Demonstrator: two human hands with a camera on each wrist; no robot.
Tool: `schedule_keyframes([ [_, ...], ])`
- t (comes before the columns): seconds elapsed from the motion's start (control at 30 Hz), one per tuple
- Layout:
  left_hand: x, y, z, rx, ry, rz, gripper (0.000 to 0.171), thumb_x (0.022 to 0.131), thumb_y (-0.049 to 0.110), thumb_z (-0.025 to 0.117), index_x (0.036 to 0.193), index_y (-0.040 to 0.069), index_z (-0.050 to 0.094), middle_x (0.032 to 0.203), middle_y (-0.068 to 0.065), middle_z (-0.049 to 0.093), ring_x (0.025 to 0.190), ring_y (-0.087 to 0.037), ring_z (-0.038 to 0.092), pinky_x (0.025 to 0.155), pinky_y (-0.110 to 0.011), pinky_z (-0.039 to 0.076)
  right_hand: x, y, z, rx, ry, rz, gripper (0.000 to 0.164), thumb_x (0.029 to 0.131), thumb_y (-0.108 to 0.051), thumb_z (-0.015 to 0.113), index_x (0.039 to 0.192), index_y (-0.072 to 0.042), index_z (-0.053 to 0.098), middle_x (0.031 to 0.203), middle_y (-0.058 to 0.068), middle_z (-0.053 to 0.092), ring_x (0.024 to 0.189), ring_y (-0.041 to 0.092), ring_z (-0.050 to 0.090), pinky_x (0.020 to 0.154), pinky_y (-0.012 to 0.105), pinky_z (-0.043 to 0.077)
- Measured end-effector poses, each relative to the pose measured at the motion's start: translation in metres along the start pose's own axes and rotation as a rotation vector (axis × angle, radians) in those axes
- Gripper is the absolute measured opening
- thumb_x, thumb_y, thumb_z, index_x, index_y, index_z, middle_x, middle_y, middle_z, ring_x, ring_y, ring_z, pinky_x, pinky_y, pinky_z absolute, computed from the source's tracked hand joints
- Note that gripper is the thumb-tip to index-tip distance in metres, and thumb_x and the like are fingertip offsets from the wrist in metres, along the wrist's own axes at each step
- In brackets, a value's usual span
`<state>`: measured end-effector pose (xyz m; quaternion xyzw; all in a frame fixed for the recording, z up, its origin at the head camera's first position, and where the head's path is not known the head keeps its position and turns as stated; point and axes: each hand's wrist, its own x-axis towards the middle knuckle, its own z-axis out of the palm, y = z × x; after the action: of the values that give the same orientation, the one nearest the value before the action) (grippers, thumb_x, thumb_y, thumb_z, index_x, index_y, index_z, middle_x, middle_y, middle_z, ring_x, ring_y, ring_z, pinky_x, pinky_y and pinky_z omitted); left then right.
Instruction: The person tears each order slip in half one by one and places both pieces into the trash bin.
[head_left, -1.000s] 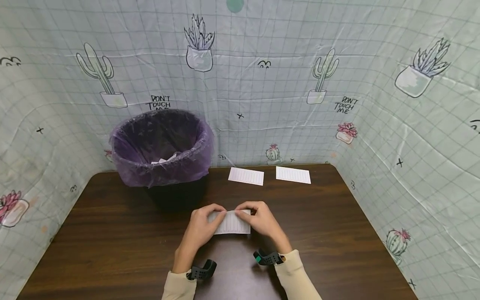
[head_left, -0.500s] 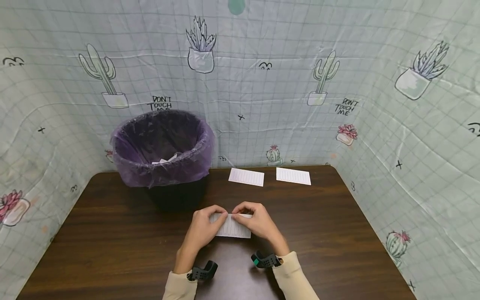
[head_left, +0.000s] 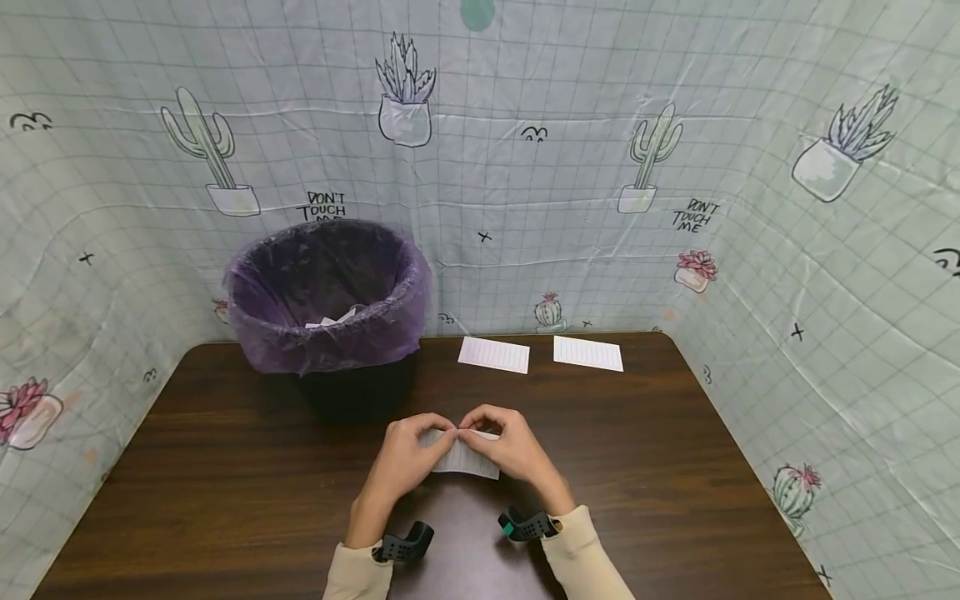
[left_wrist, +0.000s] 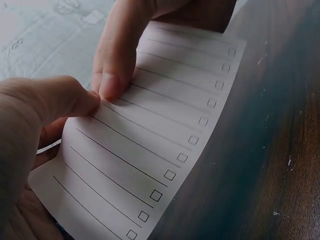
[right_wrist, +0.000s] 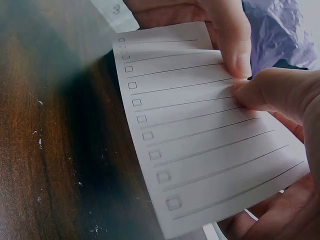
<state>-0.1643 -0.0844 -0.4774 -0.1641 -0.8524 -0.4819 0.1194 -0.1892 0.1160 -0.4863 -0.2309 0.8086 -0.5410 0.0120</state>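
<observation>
A white checklist sheet [head_left: 468, 460], printed with ruled lines and small boxes, is held between both hands above the table. My left hand [head_left: 408, 454] pinches its upper edge, thumb on the printed face and fingers behind. Close beside it, my right hand [head_left: 510, 446] pinches the same edge, the two thumb tips meeting near the middle. In the left wrist view the checklist sheet [left_wrist: 150, 125] bows slightly, its box column along the lower edge. The right wrist view shows the sheet [right_wrist: 200, 120] whole and untorn, with fingers partly hidden behind it.
A black bin with a purple liner [head_left: 330, 350] stands at the back left, white paper pieces [head_left: 330, 321] inside. Two more printed sheets, a left one [head_left: 493, 355] and a right one [head_left: 588, 353], lie at the table's back edge. A patterned cloth [head_left: 480, 167] surrounds the brown table [head_left: 637, 467].
My right hand has slid left along the sheet's upper edge until its thumb meets the left one. The sheet has dropped slightly lower in view. The left hand has barely moved.
</observation>
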Motion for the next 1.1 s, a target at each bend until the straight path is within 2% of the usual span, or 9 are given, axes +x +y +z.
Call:
schedule_keyframes([
  [0.23, -0.001, 0.0, -0.005, -0.013, -0.035, -0.089, 0.01, 0.091, 0.012, 0.076, 0.085, 0.021, 0.078, 0.085, 0.01, 0.076, 0.085, -0.011, 0.07, 0.081, -0.031, 0.054, 0.001, 0.001, 0.005, 0.005, -0.029, -0.025, 0.005, 0.095, -0.015, 0.073, 0.095, -0.011, 0.075, 0.092, 0.003, 0.074, 0.082, 0.007, 0.064, 0.074, 0.024, 0.053],
  [0.4, -0.002, -0.001, -0.007, -0.016, -0.033, -0.139, 0.01, 0.091, 0.011, 0.074, 0.085, 0.018, 0.078, 0.085, 0.006, 0.076, 0.08, -0.009, 0.066, 0.074, -0.028, 0.052, 0.001, 0.002, 0.009, 0.017, -0.064, -0.04, 0.005, 0.097, -0.015, 0.071, 0.097, -0.012, 0.075, 0.091, 0.005, 0.074, 0.081, 0.006, 0.063, 0.073, 0.025, 0.054],
  [0.5, -0.002, -0.002, -0.009, -0.016, -0.016, -0.14, 0.009, 0.092, 0.012, 0.073, 0.086, 0.017, 0.079, 0.087, 0.004, 0.077, 0.08, -0.009, 0.066, 0.073, -0.027, 0.051, 0.0, 0.001, 0.009, 0.024, -0.068, -0.039, 0.005, 0.097, -0.015, 0.071, 0.098, -0.012, 0.075, 0.092, 0.006, 0.074, 0.079, 0.006, 0.064, 0.071, 0.024, 0.055],
  [0.67, -0.001, -0.002, -0.011, -0.028, 0.004, -0.153, 0.006, 0.094, 0.015, 0.074, 0.091, 0.015, 0.079, 0.091, 0.002, 0.078, 0.085, -0.013, 0.069, 0.077, -0.03, 0.053, 0.001, 0.001, 0.004, -0.007, 0.021, -0.025, 0.006, 0.095, -0.013, 0.074, 0.101, -0.013, 0.077, 0.096, 0.005, 0.076, 0.073, 0.006, 0.058, 0.064, 0.021, 0.048],
  [0.83, -0.001, -0.003, -0.014, -0.031, 0.009, -0.173, 0.005, 0.094, 0.015, 0.074, 0.094, 0.014, 0.079, 0.093, 0.001, 0.078, 0.087, -0.016, 0.07, 0.081, -0.034, 0.055, 0.002, 0.006, -0.001, -0.022, 0.14, -0.014, 0.006, 0.093, -0.01, 0.075, 0.098, -0.011, 0.078, 0.09, 0.006, 0.076, 0.06, 0.007, 0.045, 0.056, 0.02, 0.037],
  [0.97, -0.001, -0.006, -0.017, -0.006, 0.018, -0.187, 0.005, 0.094, 0.014, 0.075, 0.095, 0.012, 0.08, 0.094, -0.001, 0.079, 0.084, -0.015, 0.07, 0.077, -0.03, 0.054, 0.003, 0.008, -0.003, 0.009, 0.189, 0.028, 0.006, 0.092, -0.009, 0.077, 0.097, -0.009, 0.079, 0.087, 0.008, 0.075, 0.061, 0.006, 0.049, 0.056, 0.02, 0.04],
  [1.1, 0.0, -0.007, -0.019, -0.008, 0.023, -0.197, 0.007, 0.093, 0.012, 0.075, 0.096, 0.01, 0.081, 0.094, -0.004, 0.079, 0.082, -0.016, 0.07, 0.073, -0.026, 0.054, 0.0, -0.013, -0.006, 0.025, 0.196, 0.068, 0.005, 0.091, -0.002, 0.075, 0.096, -0.001, 0.077, 0.085, 0.015, 0.073, 0.064, 0.009, 0.053, 0.059, 0.019, 0.043],
])
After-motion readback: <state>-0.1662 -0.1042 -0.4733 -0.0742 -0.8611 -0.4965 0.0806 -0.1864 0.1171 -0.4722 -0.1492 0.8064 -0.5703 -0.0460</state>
